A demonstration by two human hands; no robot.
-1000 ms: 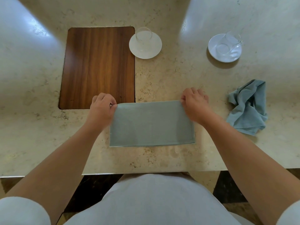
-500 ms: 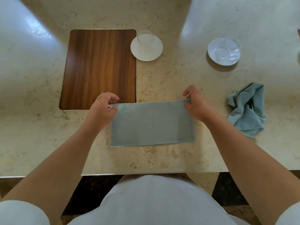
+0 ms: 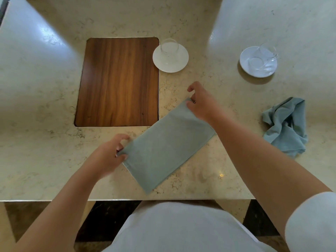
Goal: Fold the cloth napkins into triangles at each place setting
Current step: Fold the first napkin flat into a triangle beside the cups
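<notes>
A grey-green cloth napkin (image 3: 167, 148), folded into a long rectangle, lies slanted on the marble counter (image 3: 45, 160), its far end up to the right. My left hand (image 3: 107, 157) pinches its near-left corner. My right hand (image 3: 201, 104) pinches the far-right corner, fingers curled over the edge. A second napkin (image 3: 287, 128) of the same colour lies crumpled at the right, untouched.
A wooden placemat (image 3: 118, 82) lies at the upper left of the napkin. A white saucer (image 3: 170, 60) with an upright glass sits beside it. Another saucer (image 3: 258, 68) at the far right holds a glass cup on its side. The counter's front edge runs just below the napkin.
The napkin lay square to the counter edge; both hands have turned it so it now lies diagonally. My left hand came nearer, my right hand went farther away.
</notes>
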